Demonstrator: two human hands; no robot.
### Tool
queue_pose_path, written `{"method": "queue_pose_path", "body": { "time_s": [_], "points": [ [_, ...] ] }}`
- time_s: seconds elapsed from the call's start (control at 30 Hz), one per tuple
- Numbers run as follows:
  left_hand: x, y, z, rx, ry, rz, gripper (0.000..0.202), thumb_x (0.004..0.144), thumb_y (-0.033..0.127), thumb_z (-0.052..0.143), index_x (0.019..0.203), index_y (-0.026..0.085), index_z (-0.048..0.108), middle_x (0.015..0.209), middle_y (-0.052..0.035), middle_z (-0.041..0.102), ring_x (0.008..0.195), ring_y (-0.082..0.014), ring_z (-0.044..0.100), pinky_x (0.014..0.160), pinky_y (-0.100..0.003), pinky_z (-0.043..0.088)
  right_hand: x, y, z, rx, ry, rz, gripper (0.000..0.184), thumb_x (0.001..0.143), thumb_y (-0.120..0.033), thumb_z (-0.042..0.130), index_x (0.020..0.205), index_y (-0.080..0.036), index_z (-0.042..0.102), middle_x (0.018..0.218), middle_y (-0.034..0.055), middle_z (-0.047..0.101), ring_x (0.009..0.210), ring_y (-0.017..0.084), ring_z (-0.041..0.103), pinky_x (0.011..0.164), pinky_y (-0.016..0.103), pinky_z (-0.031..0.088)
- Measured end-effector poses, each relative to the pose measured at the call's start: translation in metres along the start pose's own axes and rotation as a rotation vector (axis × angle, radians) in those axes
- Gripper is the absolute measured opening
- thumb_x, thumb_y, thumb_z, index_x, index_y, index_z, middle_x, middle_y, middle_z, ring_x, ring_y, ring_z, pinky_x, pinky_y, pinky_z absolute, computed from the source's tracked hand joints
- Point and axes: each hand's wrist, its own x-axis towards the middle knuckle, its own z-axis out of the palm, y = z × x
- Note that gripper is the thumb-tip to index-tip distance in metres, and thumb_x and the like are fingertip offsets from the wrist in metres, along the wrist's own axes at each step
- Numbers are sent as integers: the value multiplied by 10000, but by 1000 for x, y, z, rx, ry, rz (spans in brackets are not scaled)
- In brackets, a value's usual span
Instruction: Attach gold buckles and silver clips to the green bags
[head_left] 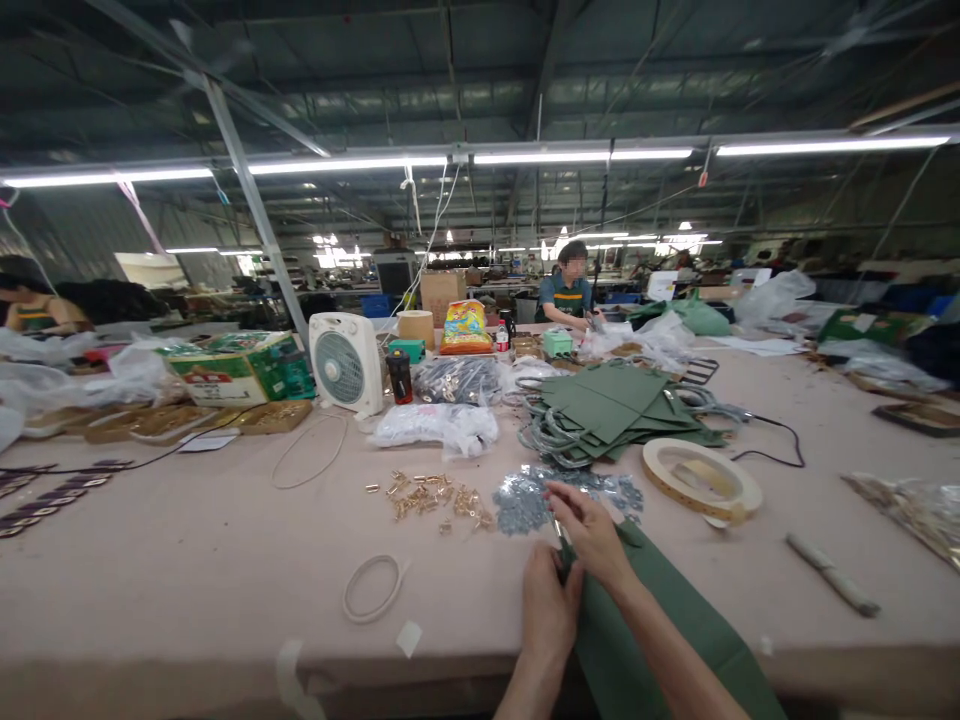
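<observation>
My left hand (550,598) is closed on the edge of a dark green fabric piece (667,620), which hangs over the table's front edge. Just above it, my right hand (592,533) pinches with thumb and finger at a small shiny piece (556,527) by the fabric's edge; its exact kind is too small to make out. Behind my hands spreads a pile of flat silvery metal pieces (521,500). Left of that pile lie loose gold-coloured metal fittings (427,495).
Stacked green panels with grey cords (619,405) lie behind the metal pieces. A tape roll (652,465) is to the right, near a grey rolled stick (832,575). A white cord loop (349,590) lies front left. Farther back stand a fan (346,365) and a co-worker (568,290).
</observation>
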Motion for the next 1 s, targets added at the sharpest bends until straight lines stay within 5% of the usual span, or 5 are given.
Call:
{"method": "queue_pose_path", "body": {
  "time_s": [0.2,0.43,0.6,0.8,1.0],
  "points": [
    [-2,9,-8,-97,-26,9,181,968,245,477,1110,182,570,1041,-116,700,965,-252,641,826,-315,427,38,6,12,-146,34,-83,418,938,-473,572,1210,-196,726,1188,114,764,1076,265,715,970,390,563],
    [2,10,-12,-96,-70,-13,314,979,323,398,1201,164,553,1066,-155,722,1007,-309,671,899,-359,445,68,32,-65,-392,281,68,426,953,-419,443,1168,-170,714,1077,110,781,977,257,719,925,386,552],
    [6,2,-12,-147,-99,0,374,961,278,359,1267,154,534,1102,-144,730,1011,-295,673,914,-373,460,67,57,-103,-449,223,124,340,847,-396,547,956,-157,762,892,90,785,858,258,721,841,373,558],
    [7,-1,-19,-301,-96,-47,532,898,228,396,1404,100,499,1338,-167,662,1242,-268,597,1103,-357,392,63,75,-94,-426,74,99,323,795,-339,616,1019,-151,754,946,91,795,878,233,739,863,354,568],
    [5,0,-22,-345,-113,17,462,836,109,403,1262,155,578,1179,-101,715,1076,-216,643,986,-294,451,71,66,-72,-416,49,28,356,849,-388,611,1085,-159,748,1028,106,788,947,251,730,939,404,552]
  ]
}}
